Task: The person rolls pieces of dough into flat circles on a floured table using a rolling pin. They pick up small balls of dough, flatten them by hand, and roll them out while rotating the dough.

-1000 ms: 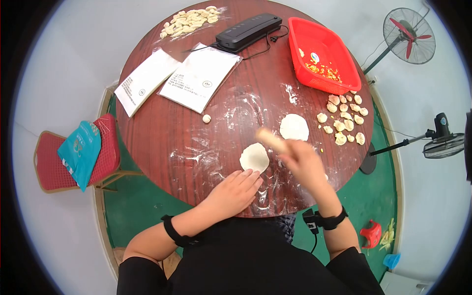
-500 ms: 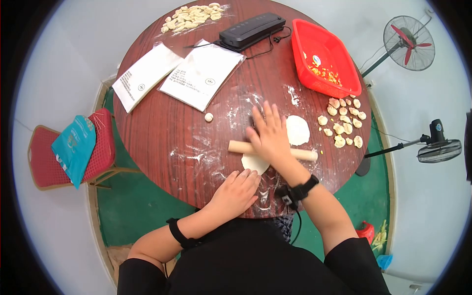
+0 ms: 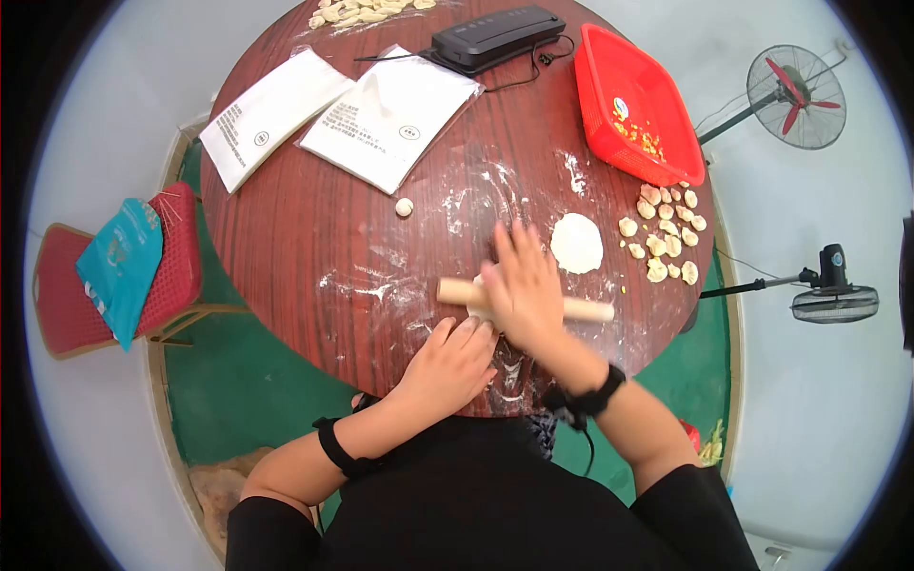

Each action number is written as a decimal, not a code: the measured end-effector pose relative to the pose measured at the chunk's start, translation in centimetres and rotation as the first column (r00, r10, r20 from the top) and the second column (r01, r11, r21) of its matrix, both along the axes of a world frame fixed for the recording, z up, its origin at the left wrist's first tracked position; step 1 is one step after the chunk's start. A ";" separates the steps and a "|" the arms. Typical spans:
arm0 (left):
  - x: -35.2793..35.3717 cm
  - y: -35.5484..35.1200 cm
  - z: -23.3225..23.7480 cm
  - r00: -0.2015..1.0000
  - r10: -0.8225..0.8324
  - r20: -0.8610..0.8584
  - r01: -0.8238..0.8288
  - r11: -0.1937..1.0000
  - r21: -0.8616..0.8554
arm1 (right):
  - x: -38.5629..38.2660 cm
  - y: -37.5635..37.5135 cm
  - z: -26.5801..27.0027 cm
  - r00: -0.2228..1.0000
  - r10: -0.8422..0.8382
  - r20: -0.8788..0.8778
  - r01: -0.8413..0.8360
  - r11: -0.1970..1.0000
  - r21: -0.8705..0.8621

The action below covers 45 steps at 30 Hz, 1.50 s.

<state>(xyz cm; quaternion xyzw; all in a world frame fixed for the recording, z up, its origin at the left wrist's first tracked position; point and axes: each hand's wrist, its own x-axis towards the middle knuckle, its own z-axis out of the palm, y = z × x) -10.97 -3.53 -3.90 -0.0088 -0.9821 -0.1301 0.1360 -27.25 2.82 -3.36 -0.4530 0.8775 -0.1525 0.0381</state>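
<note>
- Left hand [image 3: 447,366]: its fingers are laid released and flat on the floured round surface [image 3: 286,238], the tips at the near edge of a dough wrapper [image 3: 481,309].
- Right hand [image 3: 522,290]: its fingers are spread, nothing is grasped, and the palm is pressed on one wooden rolling pin [image 3: 583,306].
- The rolling pin is laid crosswise over the wrapper, which is mostly hidden beneath it.
- One second flat wrapper [image 3: 577,243] is seen just beyond, to the right.
- One small dough ball [image 3: 405,206] is set apart to the left.
- Cut dough pieces [image 3: 662,238], roughly a dozen, are clustered at the right edge.
- Two white packets [image 3: 390,114] are printed with text too small to be read.
- One red basket [image 3: 638,95] is seen holding yellow bits and a round sticker, illegible.
- One black corded device [image 3: 495,27] is placed farthest away.
</note>
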 end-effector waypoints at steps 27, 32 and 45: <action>0.5 -0.1 -0.1 1.000 0.020 -0.012 -0.020 1.000 -0.006 | -3.9 -4.1 -1.1 0.986 -0.106 -0.129 0.081 0.979 -0.185; 0.7 -0.6 0.2 1.000 0.007 -0.015 -0.007 1.000 0.019 | 2.4 0.9 0.6 0.997 0.053 -0.064 -0.047 0.995 0.091; 2.5 -2.1 0.9 0.995 0.081 -0.058 -0.069 0.980 0.187 | -3.0 -3.9 -0.7 0.997 -0.059 -0.041 0.056 0.996 -0.076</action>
